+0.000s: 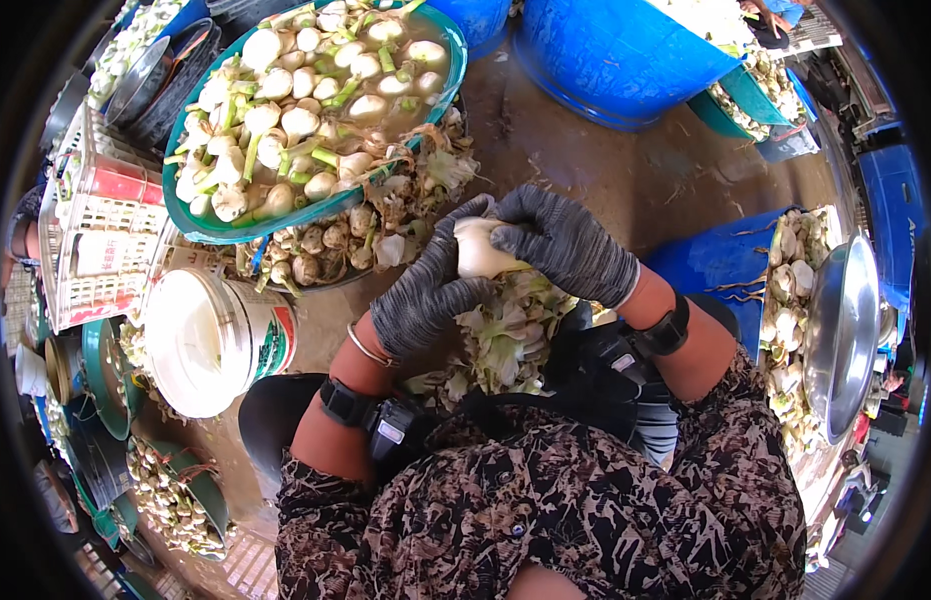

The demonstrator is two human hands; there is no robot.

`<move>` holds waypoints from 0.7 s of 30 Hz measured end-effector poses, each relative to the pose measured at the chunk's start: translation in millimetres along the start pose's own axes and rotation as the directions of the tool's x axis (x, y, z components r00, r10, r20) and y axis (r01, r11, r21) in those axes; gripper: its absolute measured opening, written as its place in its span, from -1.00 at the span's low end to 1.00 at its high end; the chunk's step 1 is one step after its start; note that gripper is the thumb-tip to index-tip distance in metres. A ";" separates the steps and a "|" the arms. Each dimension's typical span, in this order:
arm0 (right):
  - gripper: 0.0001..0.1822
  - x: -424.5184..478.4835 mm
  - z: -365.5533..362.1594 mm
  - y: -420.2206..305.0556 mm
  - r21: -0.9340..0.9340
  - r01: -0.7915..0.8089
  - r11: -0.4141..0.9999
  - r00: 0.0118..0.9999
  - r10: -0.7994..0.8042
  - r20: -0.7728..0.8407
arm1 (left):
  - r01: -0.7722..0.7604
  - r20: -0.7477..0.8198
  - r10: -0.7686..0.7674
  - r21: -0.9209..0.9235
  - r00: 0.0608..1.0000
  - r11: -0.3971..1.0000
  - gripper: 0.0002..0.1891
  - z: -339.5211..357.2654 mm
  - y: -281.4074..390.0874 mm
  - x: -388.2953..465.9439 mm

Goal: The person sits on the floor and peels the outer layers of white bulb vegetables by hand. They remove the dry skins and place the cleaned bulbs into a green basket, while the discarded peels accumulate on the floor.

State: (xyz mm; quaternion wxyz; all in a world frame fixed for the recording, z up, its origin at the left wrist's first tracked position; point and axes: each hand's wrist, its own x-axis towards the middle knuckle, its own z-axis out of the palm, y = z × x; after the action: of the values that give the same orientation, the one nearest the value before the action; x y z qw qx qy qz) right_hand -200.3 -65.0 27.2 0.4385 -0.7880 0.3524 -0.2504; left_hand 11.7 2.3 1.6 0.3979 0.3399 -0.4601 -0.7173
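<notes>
My left hand [434, 294], in a dark grey knit glove, cups a large, smooth white bulb [479, 247], apparently garlic. Gloved the same way, my right hand [563, 244] grips the bulb from the other side, its thumb and fingers pressed on the upper right. Pale, papery peelings [506, 337] are heaped beneath both hands, between my knees. Beyond my left hand stands a green oval tub [456, 82] of cloudy water, filled with white bulbs [285, 124], several with green stalk stubs. Unpeeled, soil-stained bulbs [334, 236] and dry husks lie below the tub's near rim.
A white plastic bucket [191, 345] and stacked white crates [109, 217] stand on the left. Large blue tubs [623, 60] are at the back. On the right, a blue container [717, 262] and a steel basin [844, 337] flank more bulbs [792, 285]. Wet brown floor [563, 161] shows ahead.
</notes>
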 end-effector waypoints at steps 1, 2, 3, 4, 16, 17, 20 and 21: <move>-0.70 -1.7 1.1 -2.3 -0.060 0.039 0.997 0.998 -0.041 -0.040 | 0.078 -0.010 -0.079 -0.052 0.997 0.996 -0.23 3.3 8.5 -1.8; -0.71 -2.9 2.7 -3.3 -0.122 0.074 0.990 0.994 -0.084 -0.076 | 0.129 -0.026 -0.130 -0.033 0.991 0.991 -0.24 3.4 9.4 -0.7; -0.72 -3.7 5.7 -3.2 -0.224 0.112 0.968 0.985 -0.138 -0.102 | 0.181 -0.044 -0.182 -0.015 0.982 0.983 -0.25 3.9 10.5 -0.8; -0.74 -3.4 8.3 -2.7 -0.324 0.145 0.935 0.973 -0.193 -0.122 | 0.208 -0.073 -0.203 0.072 0.977 0.975 -0.26 0.8 8.1 4.4; -0.58 4.1 5.4 16.8 0.093 -0.131 0.987 0.987 0.121 0.107 | -0.342 -0.131 0.477 0.537 0.869 0.771 -0.23 0.8 -26.7 5.5; -0.57 3.7 3.3 15.6 0.024 -0.155 0.988 0.984 0.152 0.096 | -0.314 -0.177 0.435 0.467 0.883 0.827 -0.28 2.8 -27.4 5.1; -0.57 6.5 -0.3 6.0 -0.112 -0.140 0.984 0.987 0.147 0.060 | -0.267 -0.311 0.314 0.183 0.897 0.946 -0.45 12.4 -28.4 5.8; -0.59 6.6 1.5 6.3 -0.116 -0.135 0.984 0.989 0.142 0.053 | -0.269 -0.349 0.271 0.056 0.897 0.961 -0.46 13.4 -27.1 6.7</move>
State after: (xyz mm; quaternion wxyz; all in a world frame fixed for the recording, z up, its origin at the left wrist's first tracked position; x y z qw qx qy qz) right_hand -197.2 -71.6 21.6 0.4203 -0.7922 0.4062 -0.1752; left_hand -9.8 8.7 -19.8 0.5686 0.3971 -0.4260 -0.5809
